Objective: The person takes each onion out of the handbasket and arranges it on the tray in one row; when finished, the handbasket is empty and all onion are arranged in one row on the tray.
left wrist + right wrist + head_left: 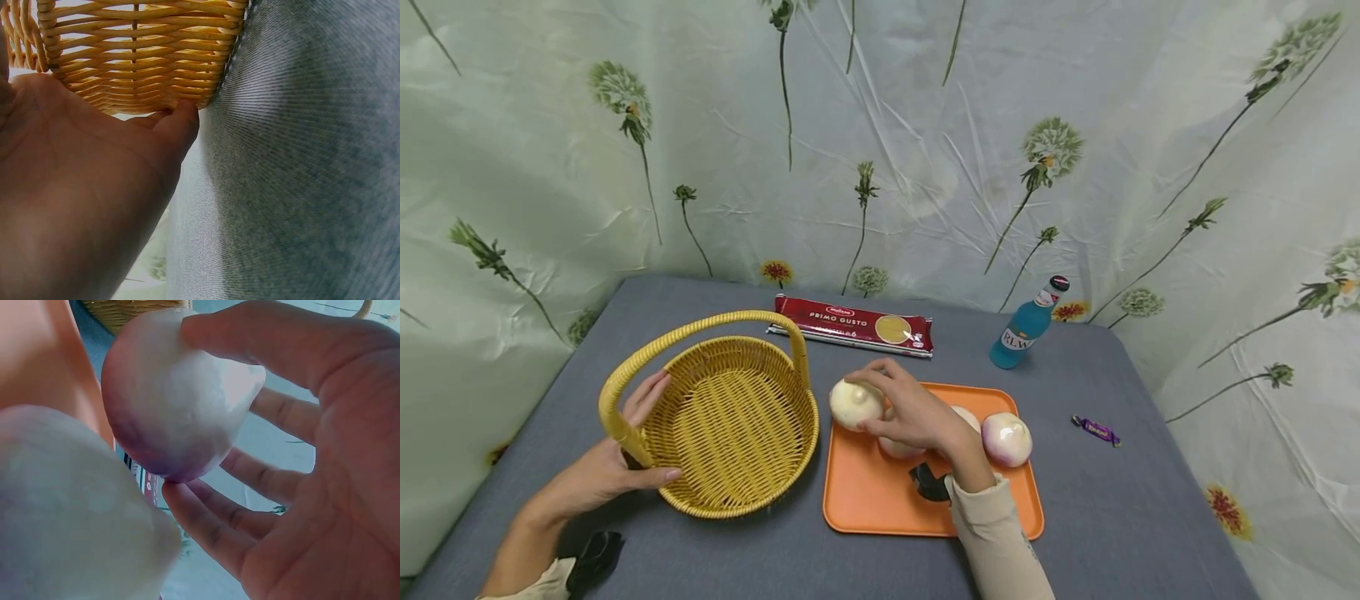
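My right hand (917,410) holds a white-and-purple turnip (856,403) between thumb and fingertips, over the upper left corner of the orange tray (880,508). In the right wrist view the thumb lies on one side of this turnip (181,394) and the fingers on the other. Another turnip (75,506) is close beside it. On the tray's right side sits a turnip (1007,439), and two more are partly hidden by the right hand. My left hand (613,467) grips the left side of a yellow wicker basket (730,425), near the handle's base, its thumb against the outer wall (150,56).
A red packet (857,325) lies behind the basket and tray. Farther right stands a blue bottle (1026,327) with a dark cap. A purple wrapped candy (1096,430) lies right of the tray. Flower-patterned cloth (925,167) hangs behind the grey table (1120,517).
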{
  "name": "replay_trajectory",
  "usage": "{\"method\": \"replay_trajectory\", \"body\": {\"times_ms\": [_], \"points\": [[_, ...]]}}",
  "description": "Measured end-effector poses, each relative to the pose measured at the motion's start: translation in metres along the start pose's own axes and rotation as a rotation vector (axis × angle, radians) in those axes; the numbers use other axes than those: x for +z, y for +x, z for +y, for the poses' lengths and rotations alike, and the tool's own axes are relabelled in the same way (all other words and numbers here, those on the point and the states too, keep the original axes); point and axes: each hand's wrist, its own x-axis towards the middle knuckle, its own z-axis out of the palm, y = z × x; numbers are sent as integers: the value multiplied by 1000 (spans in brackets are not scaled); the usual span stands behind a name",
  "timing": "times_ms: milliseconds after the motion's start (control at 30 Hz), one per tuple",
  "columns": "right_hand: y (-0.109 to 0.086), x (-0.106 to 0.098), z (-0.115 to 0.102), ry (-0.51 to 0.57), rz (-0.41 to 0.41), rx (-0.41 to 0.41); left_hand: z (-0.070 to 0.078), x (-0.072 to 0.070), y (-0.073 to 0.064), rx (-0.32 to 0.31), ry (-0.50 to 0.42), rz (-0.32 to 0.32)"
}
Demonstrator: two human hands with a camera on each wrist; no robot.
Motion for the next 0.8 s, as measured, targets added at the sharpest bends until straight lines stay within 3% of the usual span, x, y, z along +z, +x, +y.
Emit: {"method": "replay_trajectory", "body": {"times_ms": [267, 800], "points": [[1, 4, 2, -36, 2, -39, 1, 0, 1, 4, -3, -7], [4, 8, 3, -27, -33, 14, 2, 1, 1, 5, 2, 2]]}}
